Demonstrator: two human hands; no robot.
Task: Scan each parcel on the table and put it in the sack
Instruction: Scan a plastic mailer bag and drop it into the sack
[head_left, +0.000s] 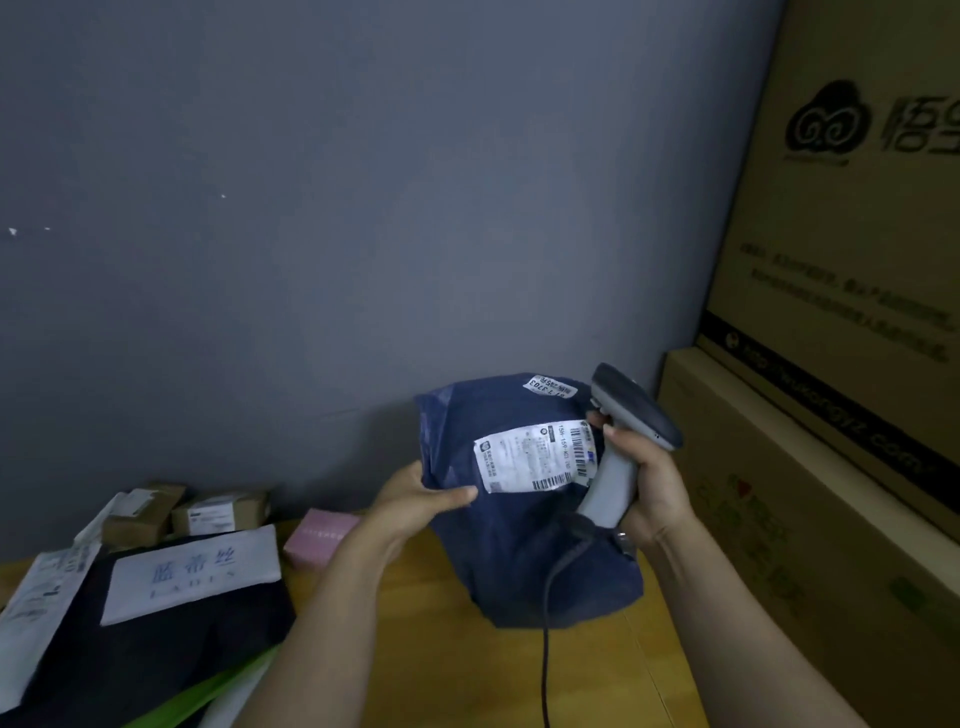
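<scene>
At the lower centre-right of the frame, a blue poly-mailer parcel (519, 545) is held upright over the wooden table (467, 665), its white shipping label (535, 457) facing the camera. The left hand (421, 499) pinches the parcel's left edge, thumb on the front. The right hand (654, 488) is wrapped round the handle of one corded barcode scanner (634, 405), whose head sits just beside the label's right end. The hands are apart, with the parcel between them.

I judge this parcel to be at the scanning step and not yet bagged. No sack can be made out for certain; a green strip (208, 691) at the lower left may belong to one.

Parcels waiting at the lower left, six counted:
- two small brown boxes (140, 514) (221, 512)
- one pink box (319, 535)
- one white mailer with blue lettering (195, 574), lying on one dark flat bag (171, 654)
- one pale mailer (36, 608) at the frame's left edge

Two big cartons, the upper carton (857, 208) and the lower carton (779, 493), are stacked at the right.
</scene>
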